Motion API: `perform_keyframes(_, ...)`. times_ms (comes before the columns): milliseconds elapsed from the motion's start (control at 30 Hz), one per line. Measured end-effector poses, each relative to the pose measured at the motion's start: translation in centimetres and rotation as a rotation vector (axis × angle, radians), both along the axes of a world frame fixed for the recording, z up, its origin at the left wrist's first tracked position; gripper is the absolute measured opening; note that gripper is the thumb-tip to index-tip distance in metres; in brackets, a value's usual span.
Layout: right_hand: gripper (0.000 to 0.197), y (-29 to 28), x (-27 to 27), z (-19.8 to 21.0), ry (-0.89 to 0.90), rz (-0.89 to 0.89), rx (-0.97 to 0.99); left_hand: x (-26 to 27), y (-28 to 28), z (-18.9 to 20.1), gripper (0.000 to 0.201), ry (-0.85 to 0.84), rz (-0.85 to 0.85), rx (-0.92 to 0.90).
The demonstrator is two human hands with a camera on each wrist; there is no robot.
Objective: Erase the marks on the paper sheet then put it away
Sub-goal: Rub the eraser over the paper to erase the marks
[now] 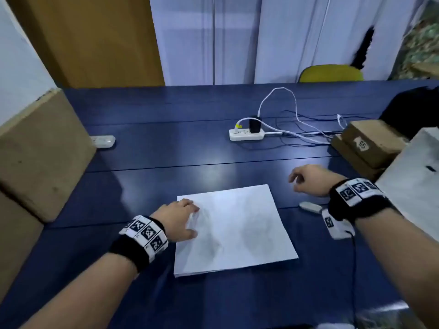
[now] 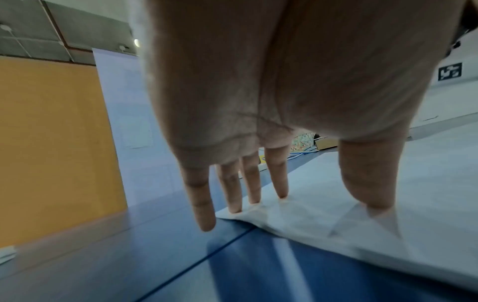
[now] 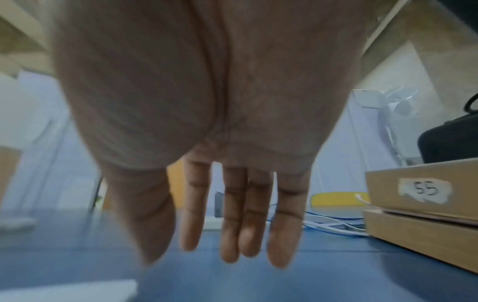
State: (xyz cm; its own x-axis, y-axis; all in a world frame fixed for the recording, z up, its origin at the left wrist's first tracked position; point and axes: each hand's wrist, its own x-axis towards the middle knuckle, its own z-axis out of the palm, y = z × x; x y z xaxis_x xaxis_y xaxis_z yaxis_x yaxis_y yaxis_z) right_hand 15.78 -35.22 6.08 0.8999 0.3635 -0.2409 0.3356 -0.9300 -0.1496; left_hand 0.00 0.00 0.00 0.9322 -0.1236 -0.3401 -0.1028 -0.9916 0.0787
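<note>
On the dark blue tabletop [image 1: 166, 148], near its near edge, lies the thin white paper sheet [image 1: 237, 229] with faint grey smudges; it looks light, limp and easily creased, best pinned flat or lifted by a corner. The left hand [image 1: 177, 222] presses its far-left corner with straight fingers [image 2: 278, 179], while the right hand [image 1: 308, 179], empty and relaxed, hovers just beyond the sheet's far-right corner, with a small white eraser [image 1: 310, 207] just beside the sheet's right edge.

I see the paper sheet [image 1: 237, 229] lying flat on the blue table, a white page turned slightly askew, its near edge toward me. Faint grey smudges show across its middle; I cannot make out distinct marks. Its far-left corner area is creased and slightly lifted off the tabletop in the left wrist view [image 2: 323, 222]. A small white eraser [image 1: 309, 206] lies on the table just beside the sheet's right edge, apart from it.
</note>
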Motion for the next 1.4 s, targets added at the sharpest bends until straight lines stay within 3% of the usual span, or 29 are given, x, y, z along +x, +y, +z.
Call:
perform_keyframes(100, 0.043, -0.2, -0.6, -1.7, 0.077, -0.004, -0.259, -0.4, 0.1, -0.7, 0.075, -0.021, 0.018, -0.023)
perform_keyframes(167, 0.041, -0.2, -1.3, -3.0, 0.107, -0.009, -0.313, -0.2, 0.2, -1.1, 0.076, -0.040, 0.013, -0.037)
perform_keyframes(433, 0.009, -0.8, -2.8, -4.9, -0.085, -0.108, -0.239, -0.7, 0.4, -1.2, 0.076, -0.038, 0.054, -0.076)
perform_keyframes(633, 0.018, 1.5, -3.5, -3.5, -0.123, 0.008, -0.222, -0.3, 1.2, -1.2, 0.075, -0.062, 0.033, -0.141)
perform_keyframes(767, 0.024, 7.6, -5.0, -1.1, -0.120, 0.236, 0.063, 0.6, 3.6, 0.7, 0.076, -0.156, 0.003, -0.145)
perform_keyframes(867, 0.027, 12.5, -5.9, -1.5, -0.061, 0.391, 0.195, 0.6, 5.2, 0.5, 0.099, -0.067, -0.008, -0.024)
perform_keyframes(967, 0.029, 16.9, -6.8, -2.8, 0.048, 0.432, 0.289, 0.6, 5.6, -0.2, 0.117, 0.004, -0.006, 0.034)
perform_keyframes(1233, 0.024, 22.8, -6.7, -4.3, 0.062, 0.424, 0.117, 0.5, 5.5, -1.9, 0.120, 0.143, 0.039, 0.048)
perform_keyframes(1400, 0.030, 22.6, -6.7, -4.3, 0.071, 0.448, 0.167, 0.6, 5.3, -1.6, 0.122, 0.185, 0.067, 0.036)
